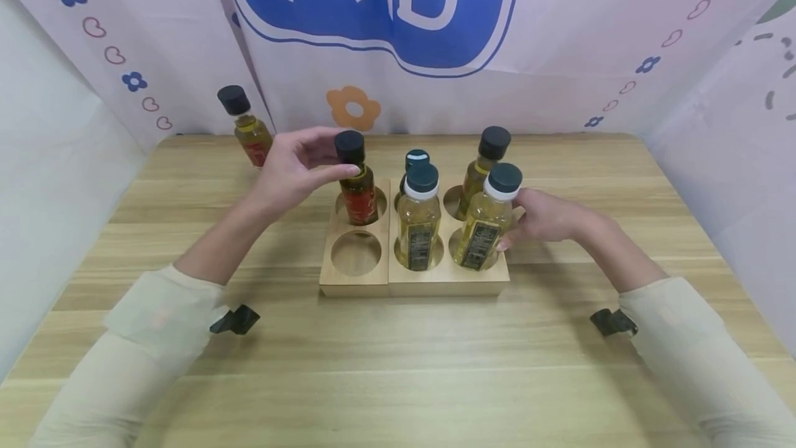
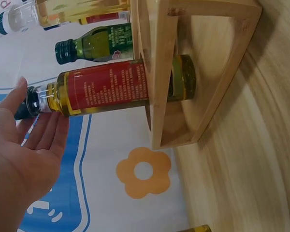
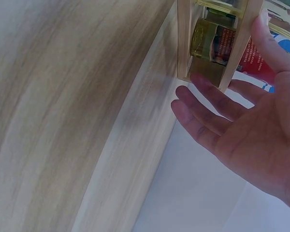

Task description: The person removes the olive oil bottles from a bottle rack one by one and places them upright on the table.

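Observation:
My left hand (image 1: 306,160) is around the neck and black cap of a red-labelled oil bottle (image 1: 359,200). Its thumb crosses in front, and its fingers reach behind the neck. That bottle stands in the back left hole of a wooden rack (image 1: 356,290); the left wrist view shows its base below the top board. At the rack's right side is my right hand (image 1: 542,216), fingers loosely extended, thumb close beside a clear-sided oil bottle (image 1: 481,230) with a green cap. A similar oil bottle (image 1: 419,227) stands beside that one in the front row.
Behind these stand a black-capped bottle (image 1: 475,178) and a smaller dark-capped bottle (image 1: 415,157), partly hidden. Another red-labelled bottle (image 1: 253,135) stands on the wooden table (image 1: 398,372) at the back left. A printed sheet (image 1: 298,81) hangs along the table's far edge.

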Demonstrator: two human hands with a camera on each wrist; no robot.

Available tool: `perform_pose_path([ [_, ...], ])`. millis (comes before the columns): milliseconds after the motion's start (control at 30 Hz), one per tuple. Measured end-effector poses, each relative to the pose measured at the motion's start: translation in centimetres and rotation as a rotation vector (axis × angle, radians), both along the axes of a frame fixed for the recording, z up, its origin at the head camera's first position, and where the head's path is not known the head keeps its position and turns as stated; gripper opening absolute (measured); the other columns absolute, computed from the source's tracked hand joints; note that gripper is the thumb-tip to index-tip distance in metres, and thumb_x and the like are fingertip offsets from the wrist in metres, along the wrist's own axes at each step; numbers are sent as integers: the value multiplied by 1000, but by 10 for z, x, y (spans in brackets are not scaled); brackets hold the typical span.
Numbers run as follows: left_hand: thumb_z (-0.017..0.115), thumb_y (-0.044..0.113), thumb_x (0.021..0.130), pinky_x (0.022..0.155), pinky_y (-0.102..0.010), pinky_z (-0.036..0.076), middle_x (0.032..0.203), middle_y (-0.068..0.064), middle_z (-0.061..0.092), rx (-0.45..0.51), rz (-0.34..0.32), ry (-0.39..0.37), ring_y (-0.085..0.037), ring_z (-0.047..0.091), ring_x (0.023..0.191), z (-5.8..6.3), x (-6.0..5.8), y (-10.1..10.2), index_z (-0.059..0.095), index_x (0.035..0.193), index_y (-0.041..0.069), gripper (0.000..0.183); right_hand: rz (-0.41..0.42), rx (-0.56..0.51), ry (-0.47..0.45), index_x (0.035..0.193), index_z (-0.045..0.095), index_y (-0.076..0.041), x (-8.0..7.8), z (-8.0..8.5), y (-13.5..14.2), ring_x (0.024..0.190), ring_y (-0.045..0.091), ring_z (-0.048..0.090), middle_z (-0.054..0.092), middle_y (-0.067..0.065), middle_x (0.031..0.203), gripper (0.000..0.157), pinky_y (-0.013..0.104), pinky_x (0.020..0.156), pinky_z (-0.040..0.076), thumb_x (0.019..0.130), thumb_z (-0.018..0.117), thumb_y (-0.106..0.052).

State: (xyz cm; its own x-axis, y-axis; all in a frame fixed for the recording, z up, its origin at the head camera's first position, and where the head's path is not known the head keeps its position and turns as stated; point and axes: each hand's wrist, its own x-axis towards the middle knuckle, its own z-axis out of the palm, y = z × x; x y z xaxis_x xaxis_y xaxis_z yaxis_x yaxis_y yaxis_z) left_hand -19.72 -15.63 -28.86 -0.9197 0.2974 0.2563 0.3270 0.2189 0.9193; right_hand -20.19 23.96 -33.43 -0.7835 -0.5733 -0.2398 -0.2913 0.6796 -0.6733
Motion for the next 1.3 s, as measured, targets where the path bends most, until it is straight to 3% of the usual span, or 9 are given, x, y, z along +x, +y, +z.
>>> perform_pose_path([
  [600, 82, 5, 89, 92, -25, 60, 116, -12, 76, -65, 41, -3, -10, 74, 98, 0, -1, 4, 70, 125, -3, 38, 2, 4, -6, 139, 53, 7, 1, 1, 1, 130, 49, 54, 62, 27, 135, 75, 64, 104, 50, 79, 91, -18],
  [833, 79, 8, 93, 96, -25, 58, 121, -13, 74, -20, 63, -27, -10, 73, 102, 5, 2, 7, 68, 129, -2, 39, 4, 1, -9, 140, 53, 6, 1, 1, 1, 130, 49, 54, 62, 27, 135, 75, 64, 105, 50, 79, 91, -18],
  [1300, 77, -2, 92, 93, -25, 59, 108, 4, 78, 106, 48, -53, -12, 75, 100, 5, 1, 9, 68, 124, -7, 34, 1, 15, -11, 142, 50, 7, 0, 1, 1, 131, 50, 53, 59, 29, 138, 79, 64, 103, 51, 79, 91, -19],
])
